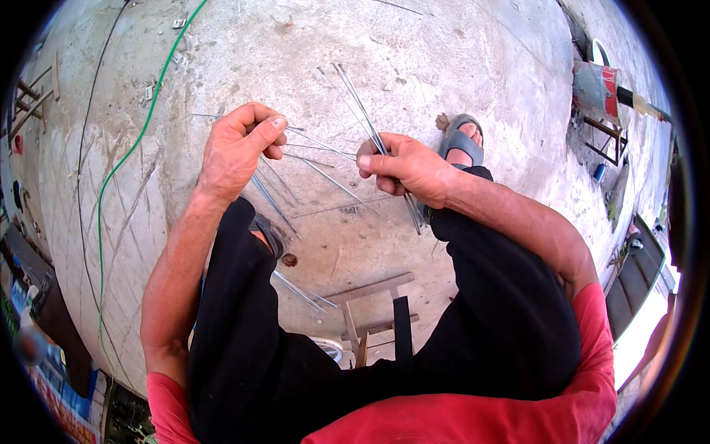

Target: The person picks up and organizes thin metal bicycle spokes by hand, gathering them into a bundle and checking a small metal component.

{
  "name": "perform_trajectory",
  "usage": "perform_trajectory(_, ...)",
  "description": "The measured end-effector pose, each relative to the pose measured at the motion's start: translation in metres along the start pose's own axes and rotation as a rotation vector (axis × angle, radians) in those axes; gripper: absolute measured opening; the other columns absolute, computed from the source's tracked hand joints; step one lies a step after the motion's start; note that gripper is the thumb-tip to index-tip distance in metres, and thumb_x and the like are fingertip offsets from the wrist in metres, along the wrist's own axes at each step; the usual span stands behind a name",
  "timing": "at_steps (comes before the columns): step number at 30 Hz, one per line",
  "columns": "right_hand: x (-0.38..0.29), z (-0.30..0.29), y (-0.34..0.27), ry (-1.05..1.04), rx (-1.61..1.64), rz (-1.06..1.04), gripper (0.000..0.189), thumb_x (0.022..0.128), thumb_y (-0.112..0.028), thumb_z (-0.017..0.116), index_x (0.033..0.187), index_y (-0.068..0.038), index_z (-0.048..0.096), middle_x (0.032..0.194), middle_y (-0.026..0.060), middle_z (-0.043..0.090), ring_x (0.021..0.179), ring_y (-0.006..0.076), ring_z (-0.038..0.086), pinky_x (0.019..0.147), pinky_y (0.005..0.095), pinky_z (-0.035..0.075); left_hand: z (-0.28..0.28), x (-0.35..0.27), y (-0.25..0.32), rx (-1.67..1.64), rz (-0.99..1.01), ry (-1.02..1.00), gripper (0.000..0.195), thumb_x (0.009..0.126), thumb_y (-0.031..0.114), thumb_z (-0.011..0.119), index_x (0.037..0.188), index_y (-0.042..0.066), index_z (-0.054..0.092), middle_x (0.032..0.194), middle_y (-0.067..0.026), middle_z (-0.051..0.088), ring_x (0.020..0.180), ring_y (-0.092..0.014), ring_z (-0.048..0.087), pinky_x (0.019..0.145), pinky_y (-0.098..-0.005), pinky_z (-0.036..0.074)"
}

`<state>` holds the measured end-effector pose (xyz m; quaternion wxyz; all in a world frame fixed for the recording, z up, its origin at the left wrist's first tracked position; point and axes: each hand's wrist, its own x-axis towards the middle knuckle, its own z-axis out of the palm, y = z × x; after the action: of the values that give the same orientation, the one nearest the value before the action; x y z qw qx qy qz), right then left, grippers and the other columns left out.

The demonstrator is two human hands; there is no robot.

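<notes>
My right hand [402,164] grips a bundle of thin metal rods [363,108], which slants up and away, with its lower ends below the palm. Another thin metal rod [321,144] spans from the right fingers to the pinched fingertips of my left hand [241,147]. The fingers hide its left end. Behind and below the hands, several loose metal rods [338,182] lie scattered on the concrete floor [344,244]. More rods [297,288] rest near my left foot.
A wooden frame [369,287] stands on the floor between my legs. A green hose [133,147] and a black cable [82,161] run along the left. At the right are a grey-and-red cylinder [596,91] and a metal stand [607,139]. My sandalled right foot [463,141] is beside the right hand.
</notes>
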<state>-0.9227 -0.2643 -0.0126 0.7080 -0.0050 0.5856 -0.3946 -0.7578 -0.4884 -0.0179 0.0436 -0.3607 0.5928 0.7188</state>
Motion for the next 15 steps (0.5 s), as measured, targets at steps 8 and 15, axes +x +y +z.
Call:
perform_trajectory(8,0.002,-0.004,0.008,-0.026,-0.083,-0.044,0.023,0.096,-0.030,0.066,0.095,-0.007,0.060,0.077,-0.0016,0.059,0.057,0.0047,0.047,0.048,0.0211,0.034,0.001,-0.002,-0.006,0.011,-0.028,-0.009,0.018,0.096,0.020,0.065,0.096,0.002,0.064,0.080,-0.0049,0.064,0.068,-0.011,0.060,0.067,-0.0262,0.049)
perform_trajectory(15,0.002,-0.008,-0.003,-0.093,-0.118,0.105,0.026,0.095,-0.029,0.066,0.098,-0.004,0.062,0.081,0.0031,0.063,0.061,0.0070,0.049,0.053,0.0246,0.041,0.001,-0.003,-0.008,0.008,-0.034,-0.014,0.019,0.096,0.019,0.064,0.097,0.000,0.064,0.080,-0.0048,0.064,0.069,-0.012,0.060,0.066,-0.0263,0.049)
